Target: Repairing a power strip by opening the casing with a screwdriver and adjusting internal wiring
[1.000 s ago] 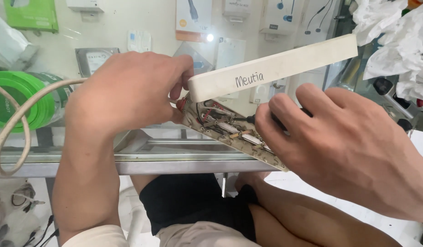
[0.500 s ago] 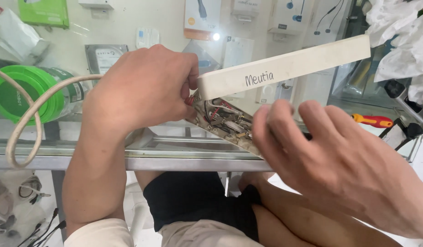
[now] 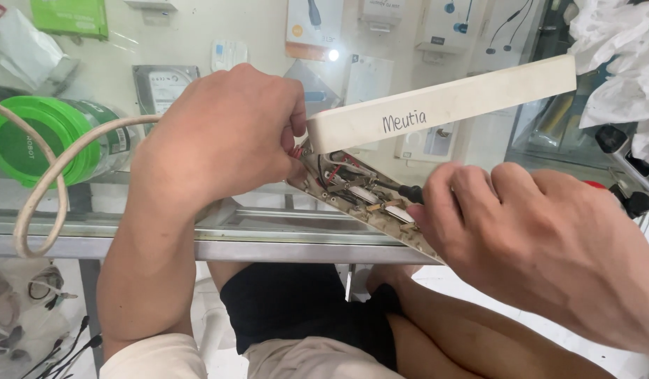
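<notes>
My left hand [image 3: 219, 140] grips the cable end of an opened cream power strip, fingers pinched at its corner. The strip's cream cover [image 3: 479, 95] is swung up and points to the upper right. Its lower half [image 3: 352, 193], with bare wires and metal contacts, slants down to the right. My right hand [image 3: 542, 238] is closed around a screwdriver [image 3: 408, 191]; only its black shaft shows, with the tip among the contacts. A cream cable [image 3: 50, 168] loops away to the left from the strip.
A glass display counter with a metal edge [image 3: 268, 249] lies under the strip, with packaged accessories inside. A green-lidded round container [image 3: 36, 137] sits at the left. Black tools [image 3: 619, 151] and white plastic bags [image 3: 612, 42] are at the right. My lap is below.
My right hand has shifted down and to the right, and the screwdriver shaft now shows at the contacts. The left hand keeps its grip, and the view has drifted slightly.
</notes>
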